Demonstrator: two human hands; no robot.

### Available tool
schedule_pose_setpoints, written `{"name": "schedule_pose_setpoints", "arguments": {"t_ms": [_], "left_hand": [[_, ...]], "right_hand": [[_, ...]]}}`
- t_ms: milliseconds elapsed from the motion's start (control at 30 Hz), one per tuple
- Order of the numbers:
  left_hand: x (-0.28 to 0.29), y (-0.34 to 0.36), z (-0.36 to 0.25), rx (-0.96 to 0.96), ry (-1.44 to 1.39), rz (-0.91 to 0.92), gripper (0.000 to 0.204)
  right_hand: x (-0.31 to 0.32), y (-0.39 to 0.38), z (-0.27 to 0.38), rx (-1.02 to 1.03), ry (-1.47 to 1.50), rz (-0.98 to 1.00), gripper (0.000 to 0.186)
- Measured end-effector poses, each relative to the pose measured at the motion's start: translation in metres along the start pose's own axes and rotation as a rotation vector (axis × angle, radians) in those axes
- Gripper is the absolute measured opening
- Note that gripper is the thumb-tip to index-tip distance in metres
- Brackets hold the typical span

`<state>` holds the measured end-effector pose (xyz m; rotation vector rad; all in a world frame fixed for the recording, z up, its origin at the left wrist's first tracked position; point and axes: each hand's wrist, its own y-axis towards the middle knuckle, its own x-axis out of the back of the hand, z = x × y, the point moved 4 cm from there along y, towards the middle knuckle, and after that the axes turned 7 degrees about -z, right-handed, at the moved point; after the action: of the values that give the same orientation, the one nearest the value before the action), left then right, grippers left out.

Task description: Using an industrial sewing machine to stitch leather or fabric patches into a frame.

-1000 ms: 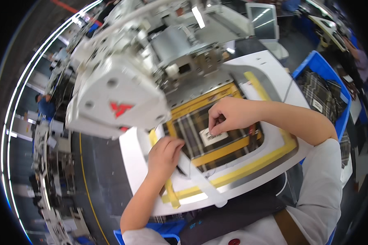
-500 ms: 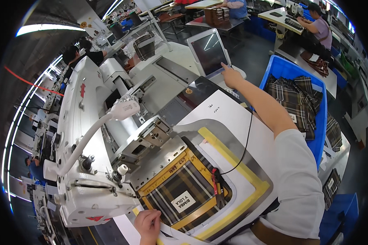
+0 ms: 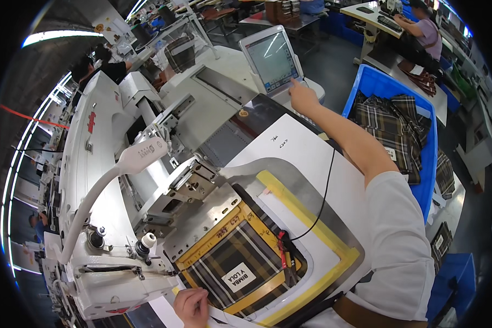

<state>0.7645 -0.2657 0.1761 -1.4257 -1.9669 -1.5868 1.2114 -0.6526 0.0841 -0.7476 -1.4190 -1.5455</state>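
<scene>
My right hand [image 3: 303,99] reaches out to a tilted touchscreen [image 3: 269,57], its index finger stretched to the lower edge of the lit display. It holds nothing. Low in the view, my left hand [image 3: 191,307] has its fingers curled in, beside the near left corner of a yellow frame [image 3: 259,297]; nothing shows in it. Within that frame lies dark plaid fabric [image 3: 221,257] with a white label [image 3: 239,277]. Red-handled snips [image 3: 283,252] on a black cord rest at the frame's right side. A metal clamp plate [image 3: 202,227] borders its far side.
A white sewing machine [image 3: 120,281] with a bent lamp [image 3: 142,156] stands at left. Yellow tape [image 3: 306,216] edges the grey template around the frame. To the right, a blue bin [image 3: 428,180] holds plaid pieces. Another person [image 3: 429,35] sits at a far table.
The touchscreen has gone from dark to lit. My right index finger has shifted to the display's lower edge. The whole view has tilted slightly; my left hand stays by the frame's corner.
</scene>
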Motion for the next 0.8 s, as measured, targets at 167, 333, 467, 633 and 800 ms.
{"name": "schedule_pose_setpoints", "arguments": {"t_ms": [167, 333, 467, 633, 800], "left_hand": [[0.01, 0.002, 0.002, -0.033, 0.019, 0.024, 0.024], [-0.001, 0.014, 0.002, -0.068, -0.052, 0.041, 0.026], [0.001, 0.008, 0.011, -0.032, -0.078, 0.047, 0.027], [0.002, 0.004, 0.007, -0.044, -0.072, 0.044, 0.026], [0.002, 0.002, 0.005, -0.051, -0.052, 0.024, 0.027]], "right_hand": [[-0.019, 0.009, 0.012, 0.033, 0.059, -0.057, 0.025], [0.005, 0.006, -0.015, 0.031, -0.001, -0.083, 0.021], [-0.016, 0.019, -0.021, 0.071, 0.01, -0.046, 0.022], [-0.014, 0.017, -0.018, 0.025, -0.026, -0.048, 0.025], [-0.013, 0.015, -0.024, 0.02, -0.015, -0.024, 0.026]]}}
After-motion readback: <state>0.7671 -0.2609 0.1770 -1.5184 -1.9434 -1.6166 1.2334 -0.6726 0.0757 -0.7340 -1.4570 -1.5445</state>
